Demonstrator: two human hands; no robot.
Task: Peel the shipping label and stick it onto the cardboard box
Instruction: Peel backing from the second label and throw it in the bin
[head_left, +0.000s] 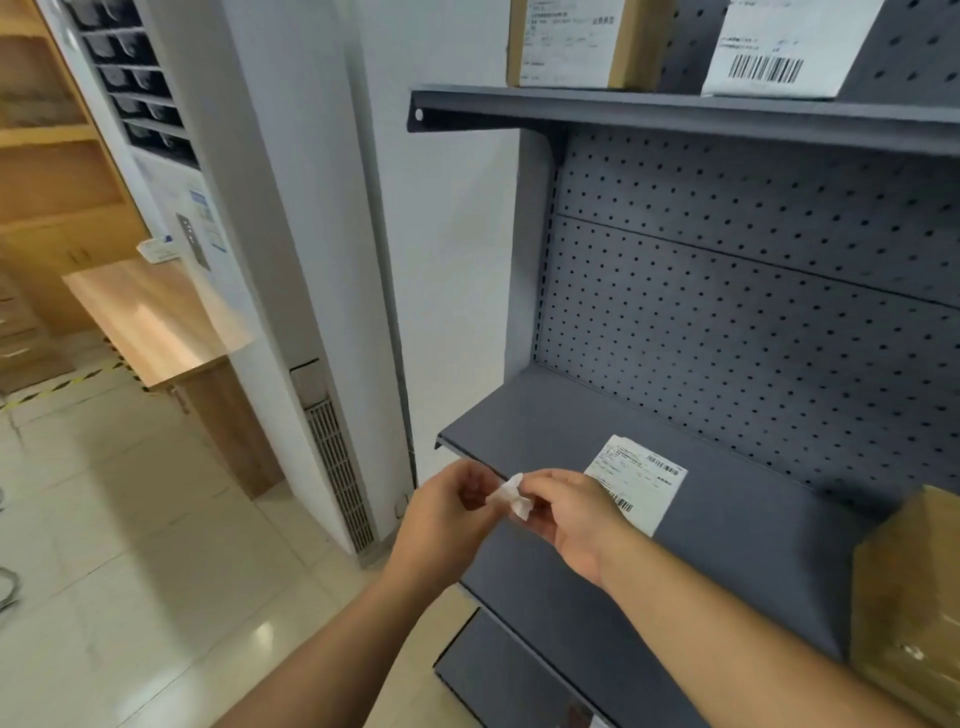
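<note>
We log: left hand (447, 514) and right hand (566, 512) both pinching one crumpled white paper scrap (514, 498); flat printed shipping label (641, 480) on matte grey metal shelf (727, 525); brown cardboard box (914, 603) at right.

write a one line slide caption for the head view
Both hands, left and right, pinch a crumpled white paper scrap above a grey metal shelf holding a printed white shipping label.

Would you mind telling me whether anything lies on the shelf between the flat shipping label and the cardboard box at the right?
Nothing visible does. The shipping label lies flat on the grey shelf, and the shelf surface between it and the cardboard box is bare. Both hands, left hand and right hand, are busy pinching a crumpled scrap of paper.
</note>
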